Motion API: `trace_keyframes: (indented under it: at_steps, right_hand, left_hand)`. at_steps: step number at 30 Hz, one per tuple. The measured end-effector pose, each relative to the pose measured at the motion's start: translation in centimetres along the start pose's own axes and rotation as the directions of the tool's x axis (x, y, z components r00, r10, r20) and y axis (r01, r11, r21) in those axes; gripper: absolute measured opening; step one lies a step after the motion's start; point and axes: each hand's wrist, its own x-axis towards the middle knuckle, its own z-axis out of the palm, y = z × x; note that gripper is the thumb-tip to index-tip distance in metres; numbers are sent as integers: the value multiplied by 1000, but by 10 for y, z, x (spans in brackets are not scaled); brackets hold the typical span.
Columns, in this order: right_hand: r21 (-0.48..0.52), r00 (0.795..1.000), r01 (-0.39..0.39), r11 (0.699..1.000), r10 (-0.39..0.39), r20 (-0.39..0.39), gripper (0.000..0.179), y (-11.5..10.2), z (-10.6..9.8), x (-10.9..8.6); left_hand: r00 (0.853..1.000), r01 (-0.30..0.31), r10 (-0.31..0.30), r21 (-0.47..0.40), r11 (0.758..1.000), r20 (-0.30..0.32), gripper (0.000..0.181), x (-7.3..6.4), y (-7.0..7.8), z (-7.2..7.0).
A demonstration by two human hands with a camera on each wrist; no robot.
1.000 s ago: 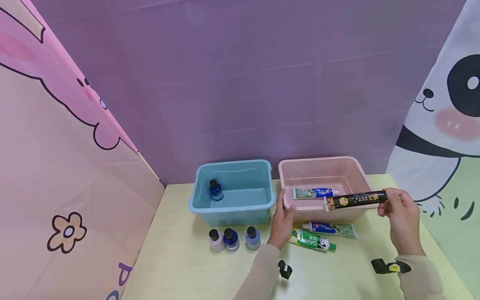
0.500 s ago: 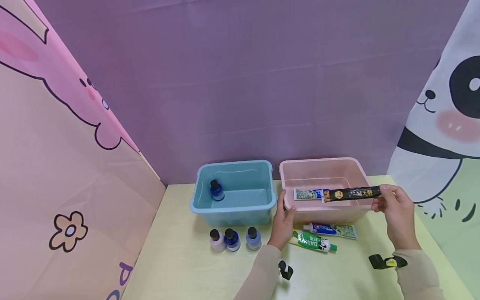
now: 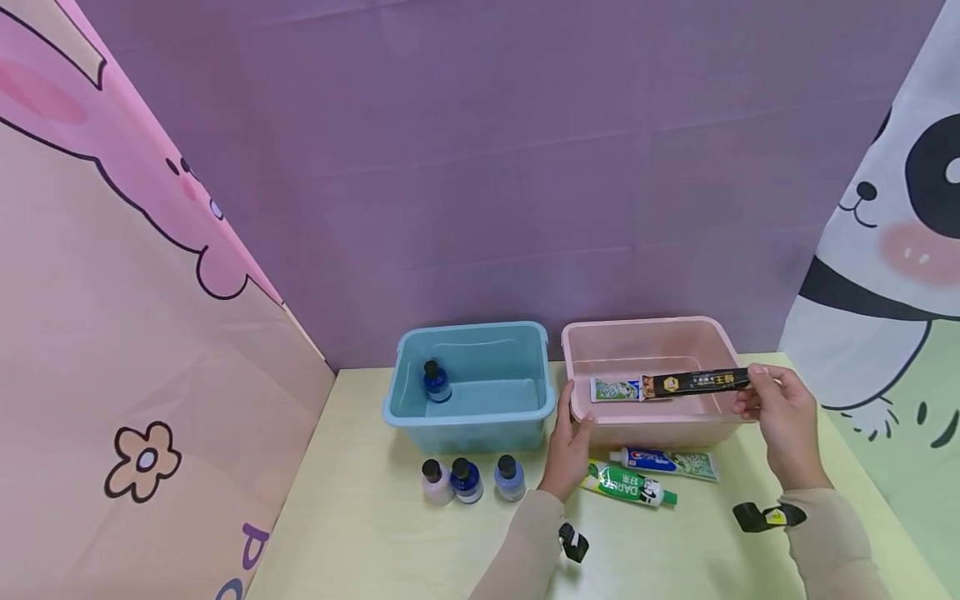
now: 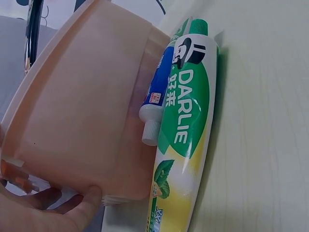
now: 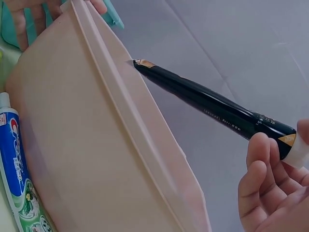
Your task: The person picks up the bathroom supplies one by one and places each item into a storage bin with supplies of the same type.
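Observation:
My right hand (image 3: 783, 425) pinches a black toothpaste tube (image 3: 693, 382) by its capped end. The tube lies level over the pink bin (image 3: 652, 432), its flat end pointing left. In the right wrist view, my fingers curl round the tube near its white cap (image 5: 295, 153). My left hand (image 3: 564, 458) grips the near left corner of the bin, thumb on the front wall (image 4: 91, 193). Inside the bin rests a green-and-blue toothpaste tube (image 3: 615, 390), partly hidden by the black one. In front lie a green Darlie tube (image 3: 626, 483) and a blue-and-green tube (image 3: 675, 462).
To the left stands a blue bin (image 3: 468, 433) with a dark blue bottle (image 3: 437, 383) inside. Before it are a pale pink bottle (image 3: 437, 483), another dark blue bottle (image 3: 467, 482) and a light blue bottle (image 3: 510, 479). A purple backdrop (image 3: 465, 167) rises behind the bins.
My right hand has moved left and slightly up with the black toothpaste tube, bringing it further over the pink bin. My left hand keeps its place at the bin's corner.

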Motion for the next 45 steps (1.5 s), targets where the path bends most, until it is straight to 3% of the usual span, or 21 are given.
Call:
trace_keyframes:
  at_steps: [32, 45]
  right_hand:
    - [-29, 993, -113, 993, 113, -20, 19, 1, 21, 20]
    - [-183, 995, -104, 978, 100, -26, 20, -1, 33, 27]
  left_hand:
    - [1000, 21, -21, -11, 1000, -3, 59, -2, 1, 0]
    - [1000, 15, -15, -9, 1000, -1, 61, -1, 0, 0]
